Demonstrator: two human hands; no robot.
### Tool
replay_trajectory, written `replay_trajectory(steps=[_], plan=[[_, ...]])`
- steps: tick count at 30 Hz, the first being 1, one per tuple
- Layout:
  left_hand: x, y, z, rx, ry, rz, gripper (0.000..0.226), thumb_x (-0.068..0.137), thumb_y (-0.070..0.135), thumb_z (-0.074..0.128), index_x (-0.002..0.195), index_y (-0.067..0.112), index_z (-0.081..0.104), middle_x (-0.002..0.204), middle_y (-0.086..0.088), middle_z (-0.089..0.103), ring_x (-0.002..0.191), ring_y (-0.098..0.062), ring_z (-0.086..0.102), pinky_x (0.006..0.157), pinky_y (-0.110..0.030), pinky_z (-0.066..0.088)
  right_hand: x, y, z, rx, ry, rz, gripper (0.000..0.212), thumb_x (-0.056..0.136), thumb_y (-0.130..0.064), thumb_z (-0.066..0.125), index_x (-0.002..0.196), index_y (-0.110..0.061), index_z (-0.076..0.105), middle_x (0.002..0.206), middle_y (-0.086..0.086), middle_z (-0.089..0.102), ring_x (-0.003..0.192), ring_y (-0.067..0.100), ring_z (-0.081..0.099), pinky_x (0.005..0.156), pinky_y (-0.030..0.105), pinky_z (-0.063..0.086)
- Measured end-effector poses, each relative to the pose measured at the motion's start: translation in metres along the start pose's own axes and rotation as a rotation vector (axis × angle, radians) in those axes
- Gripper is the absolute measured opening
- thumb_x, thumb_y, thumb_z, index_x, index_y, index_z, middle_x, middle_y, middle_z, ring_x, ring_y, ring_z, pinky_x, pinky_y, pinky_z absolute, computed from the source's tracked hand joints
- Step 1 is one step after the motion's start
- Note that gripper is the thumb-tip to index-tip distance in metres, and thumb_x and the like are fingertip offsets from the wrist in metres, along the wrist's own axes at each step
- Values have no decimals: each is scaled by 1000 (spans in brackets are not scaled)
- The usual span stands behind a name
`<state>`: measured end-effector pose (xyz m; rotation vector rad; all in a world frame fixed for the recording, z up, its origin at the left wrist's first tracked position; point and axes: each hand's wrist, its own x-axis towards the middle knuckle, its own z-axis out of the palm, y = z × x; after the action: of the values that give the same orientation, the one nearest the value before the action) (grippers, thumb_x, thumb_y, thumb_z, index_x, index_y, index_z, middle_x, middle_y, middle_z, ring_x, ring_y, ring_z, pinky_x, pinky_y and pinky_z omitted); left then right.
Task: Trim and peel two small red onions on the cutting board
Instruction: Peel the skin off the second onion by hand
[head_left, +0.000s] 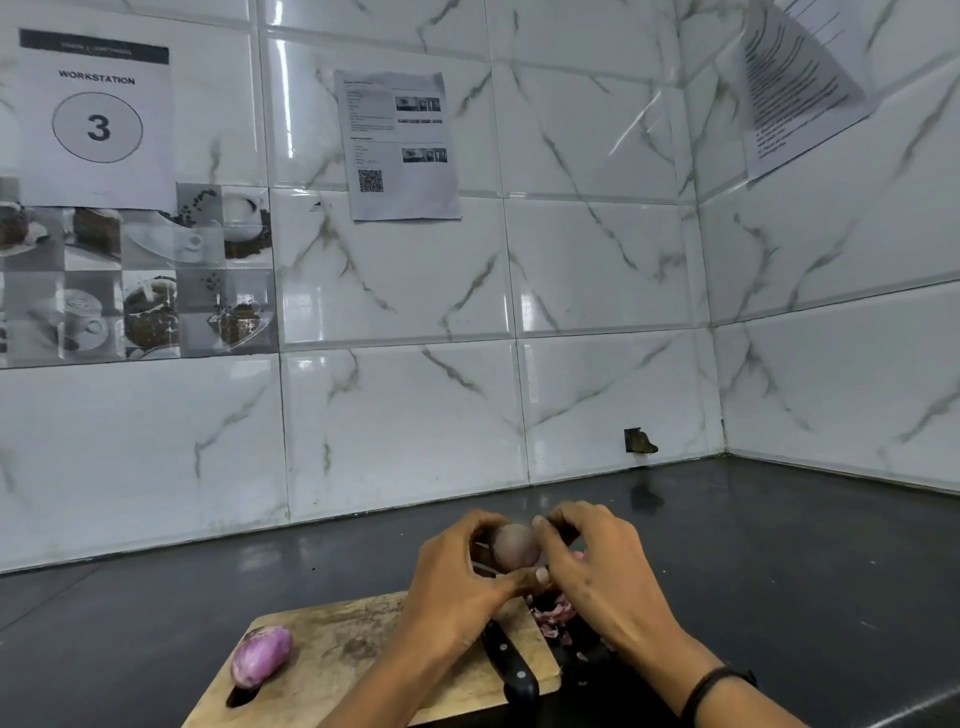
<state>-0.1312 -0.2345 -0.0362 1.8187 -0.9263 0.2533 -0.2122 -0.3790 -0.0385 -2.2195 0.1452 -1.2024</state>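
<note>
on dark counter (156, 623), wooden cutting board (332, 654), l hand (457, 577) & r hand (597, 566) close together above board's far edge, both gripping 1st onion (514, 545), black-handled knife (511, 665) on board, 2nd onion (260, 656) lying at board's left end, peel scraps (553, 616) by its right edge
</note>
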Motion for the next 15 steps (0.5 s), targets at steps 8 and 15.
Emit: replay_trajectory(steps=[8, 15], plan=[[-1, 1, -1, -37, 18, -4, 40, 65, 37, 93, 100, 33, 74, 89, 18, 76, 84, 6, 69, 75, -12, 53, -5, -10, -11, 132, -131, -28, 28, 89, -56, 69, 97, -30, 79, 86, -19, 75, 87, -7, 67, 75, 11, 50], [1, -6, -2, -69, -8, -40, 63, 54, 38, 98, 110, 28, 73, 95, 13, 77, 89, 0, 72, 87, -27, 59, -6, -11, -14, 336, -127, 130, 24, 79, -33, 86, 102, -29, 79, 82, -21, 75, 85, -11, 70, 74, 7, 51]])
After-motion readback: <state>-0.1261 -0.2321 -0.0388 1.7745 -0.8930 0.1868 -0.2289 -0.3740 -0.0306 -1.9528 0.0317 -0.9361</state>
